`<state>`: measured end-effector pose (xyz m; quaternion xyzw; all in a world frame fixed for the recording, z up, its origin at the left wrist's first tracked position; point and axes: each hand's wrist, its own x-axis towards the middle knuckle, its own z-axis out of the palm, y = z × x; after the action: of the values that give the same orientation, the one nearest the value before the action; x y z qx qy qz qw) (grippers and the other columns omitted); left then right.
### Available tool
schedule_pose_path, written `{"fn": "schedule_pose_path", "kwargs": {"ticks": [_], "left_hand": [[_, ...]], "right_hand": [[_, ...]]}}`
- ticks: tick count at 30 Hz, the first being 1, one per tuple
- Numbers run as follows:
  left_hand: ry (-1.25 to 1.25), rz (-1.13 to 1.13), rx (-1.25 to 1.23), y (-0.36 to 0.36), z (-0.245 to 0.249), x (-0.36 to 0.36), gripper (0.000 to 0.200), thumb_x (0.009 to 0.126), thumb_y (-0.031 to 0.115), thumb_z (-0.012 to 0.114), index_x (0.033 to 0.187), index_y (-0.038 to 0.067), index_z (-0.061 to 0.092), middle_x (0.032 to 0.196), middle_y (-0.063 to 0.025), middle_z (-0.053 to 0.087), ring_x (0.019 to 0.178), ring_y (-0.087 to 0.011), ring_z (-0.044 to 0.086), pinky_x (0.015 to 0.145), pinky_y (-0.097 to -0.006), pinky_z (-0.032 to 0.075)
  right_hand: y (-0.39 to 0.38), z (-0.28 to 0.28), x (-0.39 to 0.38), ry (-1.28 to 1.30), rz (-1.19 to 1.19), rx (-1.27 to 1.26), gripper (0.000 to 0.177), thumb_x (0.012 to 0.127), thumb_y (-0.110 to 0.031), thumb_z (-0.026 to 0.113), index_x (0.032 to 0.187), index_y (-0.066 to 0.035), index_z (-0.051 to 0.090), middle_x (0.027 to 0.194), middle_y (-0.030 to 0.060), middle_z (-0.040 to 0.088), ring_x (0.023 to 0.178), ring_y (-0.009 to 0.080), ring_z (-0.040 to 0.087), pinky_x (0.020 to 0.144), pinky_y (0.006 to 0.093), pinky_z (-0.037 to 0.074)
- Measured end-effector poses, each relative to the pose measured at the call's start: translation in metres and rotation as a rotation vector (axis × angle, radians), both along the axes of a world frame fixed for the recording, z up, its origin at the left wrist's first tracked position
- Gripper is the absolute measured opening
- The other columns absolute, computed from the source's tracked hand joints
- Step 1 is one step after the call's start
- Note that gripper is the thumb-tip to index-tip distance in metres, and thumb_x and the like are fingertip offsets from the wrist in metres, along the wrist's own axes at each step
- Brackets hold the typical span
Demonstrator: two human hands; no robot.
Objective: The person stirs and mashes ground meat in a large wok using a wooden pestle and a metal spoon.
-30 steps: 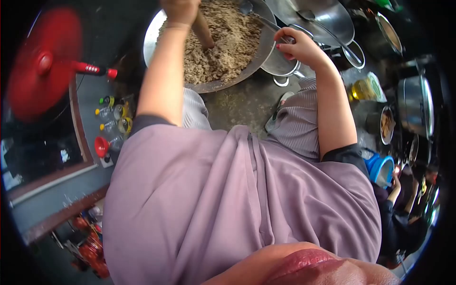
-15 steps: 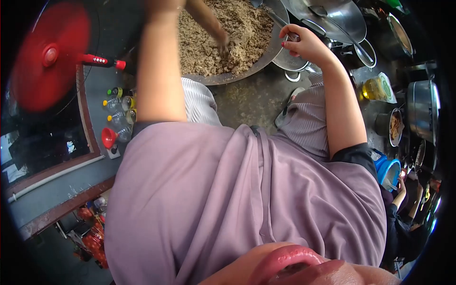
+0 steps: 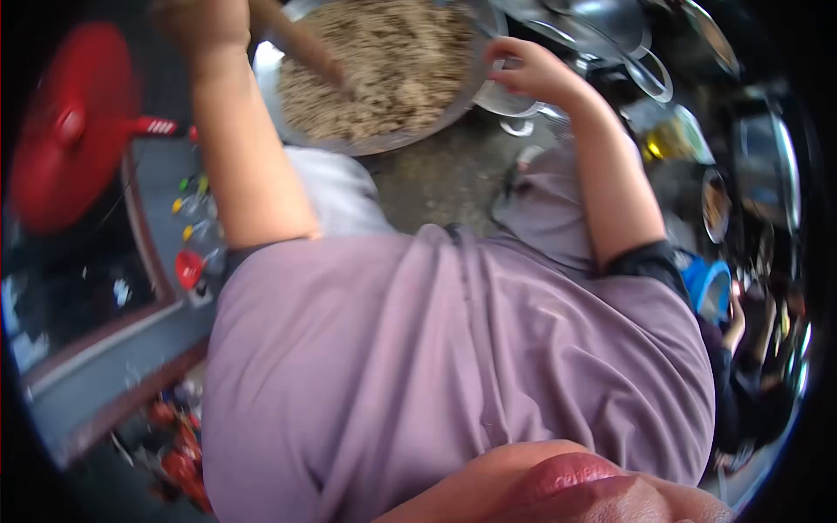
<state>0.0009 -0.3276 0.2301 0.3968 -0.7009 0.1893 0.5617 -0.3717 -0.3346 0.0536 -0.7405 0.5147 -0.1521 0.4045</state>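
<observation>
Left hand [image 3: 202,22] fists stick [image 3: 305,54] in pan [image 3: 384,144]; right hand [image 3: 526,70] seemingly pinches steel bowl [image 3: 501,100] beside pan, red fan [image 3: 65,131] opposite.

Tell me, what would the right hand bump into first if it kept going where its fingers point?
Most likely the rim of the big pan, then the brown crumbly mix inside. The right hand points that way, though blur makes depth unsure.

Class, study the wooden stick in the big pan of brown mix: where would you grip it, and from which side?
Grip the wooden stick by its bare upper end, as the left hand does, fingers wrapped round, coming from the left over the pan rim. It leans that way, and its lower end sits in the brown mix.
</observation>
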Motion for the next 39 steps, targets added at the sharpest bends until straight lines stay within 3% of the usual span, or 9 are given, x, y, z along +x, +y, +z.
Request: {"fn": "schedule_pose_path", "kwargs": {"ticks": [4,8,14,17,22,27,32,35,39], "left_hand": [[0.721,-0.002,0.35,-0.067,-0.098,-0.032,0.014,0.073,0.005,0.073,0.08,-0.006,0.067,0.074,-0.0124,0.067,0.066,-0.0204,0.066,0.055,-0.0297,0.052],[0.702,0.235,0.336,-0.035,-0.048,-0.017,0.021,0.073,0.017,0.072,0.077,-0.003,0.067,0.075,-0.0103,0.068,0.069,-0.0182,0.066,0.069,-0.0332,0.053],[0.514,-0.337,0.155,-0.06,-0.03,0.105,0.023,0.072,0.008,0.066,0.087,-0.009,0.066,0.078,-0.014,0.065,0.074,-0.0222,0.064,0.075,-0.0361,0.055],[0.287,0.234,0.525,-0.029,-0.047,-0.046,0.014,0.072,0.005,0.066,0.081,-0.005,0.062,0.073,-0.0105,0.062,0.067,-0.0194,0.062,0.069,-0.0363,0.054],[0.975,-0.051,0.317,-0.064,-0.103,-0.035,0.007,0.074,0.002,0.064,0.072,-0.003,0.059,0.066,-0.0088,0.06,0.058,-0.0163,0.058,0.063,-0.0322,0.051],[0.485,-0.291,0.069,0.0,0.002,-0.013,0.006,0.072,-0.003,0.058,0.077,-0.002,0.062,0.072,-0.0111,0.063,0.065,-0.0198,0.062,0.066,-0.0326,0.052],[0.109,-0.172,0.219,-0.032,-0.05,0.022,0.017,0.069,0.002,0.06,0.083,-0.001,0.07,0.077,-0.0116,0.069,0.074,-0.0228,0.067,0.076,-0.0333,0.054],[0.749,-0.263,0.322,-0.045,-0.125,-0.111,0.006,0.071,-0.002,0.06,0.067,-0.003,0.064,0.062,-0.009,0.063,0.056,-0.0163,0.062,0.059,-0.03,0.052],[0.8,-0.343,0.234,-0.028,-0.096,-0.125,0.014,0.075,-0.003,0.062,0.065,0.002,0.054,0.059,-0.007,0.058,0.051,-0.0152,0.057,0.053,-0.0293,0.05]], "right_hand": [[0.009,0.003,0.013,0.15,0.066,-0.116,0.037,0.076,-0.024,0.072,0.111,-0.012,0.065,0.105,0.0078,0.069,0.096,0.0241,0.066,0.084,0.0376,0.05],[0.007,-0.007,0.015,0.158,0.118,-0.16,0.036,0.076,-0.03,0.074,0.108,-0.014,0.066,0.104,0.0074,0.069,0.101,0.0272,0.064,0.085,0.039,0.049],[0.003,-0.018,0.014,0.087,0.153,-0.105,0.036,0.077,-0.031,0.074,0.107,-0.014,0.065,0.107,0.0068,0.068,0.104,0.0269,0.062,0.088,0.0394,0.048],[0.007,-0.02,0.016,0.094,0.169,-0.084,0.035,0.078,-0.031,0.074,0.107,-0.014,0.065,0.107,0.007,0.068,0.104,0.0272,0.063,0.088,0.0393,0.048],[0.014,-0.013,0.015,0.105,0.165,-0.114,0.033,0.078,-0.031,0.074,0.105,-0.015,0.065,0.106,0.0074,0.068,0.104,0.0276,0.063,0.087,0.0394,0.048],[0.009,-0.013,0.008,0.091,0.153,-0.113,0.034,0.078,-0.029,0.074,0.106,-0.014,0.064,0.107,0.0081,0.068,0.104,0.0279,0.063,0.087,0.0386,0.048],[0.01,-0.018,0.009,0.119,0.177,-0.121,0.034,0.077,-0.027,0.074,0.106,-0.013,0.063,0.106,0.0081,0.068,0.102,0.0282,0.063,0.086,0.0384,0.048],[0.015,-0.019,0.016,0.12,0.193,-0.134,0.034,0.077,-0.027,0.073,0.105,-0.012,0.062,0.103,0.009,0.068,0.101,0.0285,0.064,0.084,0.0391,0.048],[0.011,-0.027,0.013,0.108,0.137,-0.171,0.033,0.078,-0.027,0.073,0.104,-0.011,0.062,0.101,0.0103,0.068,0.094,0.0269,0.064,0.081,0.0399,0.049]]}}
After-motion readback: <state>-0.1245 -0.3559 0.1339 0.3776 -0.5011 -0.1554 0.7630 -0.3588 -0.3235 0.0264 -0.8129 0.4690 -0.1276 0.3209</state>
